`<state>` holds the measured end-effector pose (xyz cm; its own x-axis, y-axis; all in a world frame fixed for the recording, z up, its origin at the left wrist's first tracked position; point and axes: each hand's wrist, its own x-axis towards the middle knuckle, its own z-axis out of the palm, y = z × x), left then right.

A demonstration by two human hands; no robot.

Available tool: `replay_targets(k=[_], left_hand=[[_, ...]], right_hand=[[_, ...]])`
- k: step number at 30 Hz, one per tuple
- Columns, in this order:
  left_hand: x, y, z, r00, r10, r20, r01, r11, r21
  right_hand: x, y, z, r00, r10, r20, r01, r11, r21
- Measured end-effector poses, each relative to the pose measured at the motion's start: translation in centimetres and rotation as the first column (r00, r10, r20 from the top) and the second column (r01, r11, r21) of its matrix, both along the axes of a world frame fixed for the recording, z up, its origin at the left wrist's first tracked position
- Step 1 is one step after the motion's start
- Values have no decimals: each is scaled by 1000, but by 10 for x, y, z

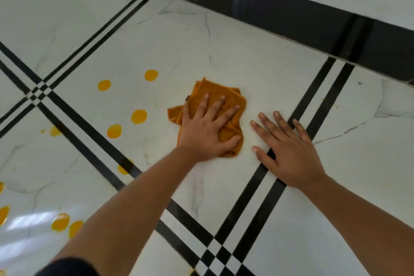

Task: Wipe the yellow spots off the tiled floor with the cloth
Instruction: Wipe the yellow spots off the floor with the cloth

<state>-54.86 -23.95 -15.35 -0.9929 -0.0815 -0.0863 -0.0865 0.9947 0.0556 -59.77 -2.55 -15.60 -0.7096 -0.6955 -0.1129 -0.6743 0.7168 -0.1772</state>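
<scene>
An orange cloth (216, 92) lies crumpled on the white marble-look tiled floor (246, 56). My left hand (208, 129) presses flat on it with fingers spread, pinning it to the tile. To its right, my right hand (289, 152) rests palm-down on the bare floor, fingers apart, partly over a black stripe. Left of the cloth are round yellow spots (151, 75), one more (104, 85), and two closer ones (139, 116). Several more yellow spots (60, 221) sit at the lower left. One spot (122, 169) straddles a black stripe.
Double black stripes (253, 204) cross the floor diagonally and meet in checkered corners. A glossy black skirting (291, 20) runs along the wall at the top right. Faint yellow smears mark the tile around (336, 106).
</scene>
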Motion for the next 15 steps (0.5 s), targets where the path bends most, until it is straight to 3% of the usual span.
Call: replay_targets(k=[5,9,13,15], left_hand=[[-58,-10,1,965,264,8,-264,964,33],[-48,-6,-1,999,-44,-8,44,999,-13],[-84,-9,1,978,209,13,-209,977,49],[-71,11,-4,987,161,-8,-161,986,47]], right_hand=[[1,1,-2,1000,-10,-8,9,999,-32],[-2,1,-2,1000,6,-8,-6,999,-48],[0,2,-2,1000,-4,-2,4,998,-65],[-2,1,-2,1000,-2,-10,1,996,-85]])
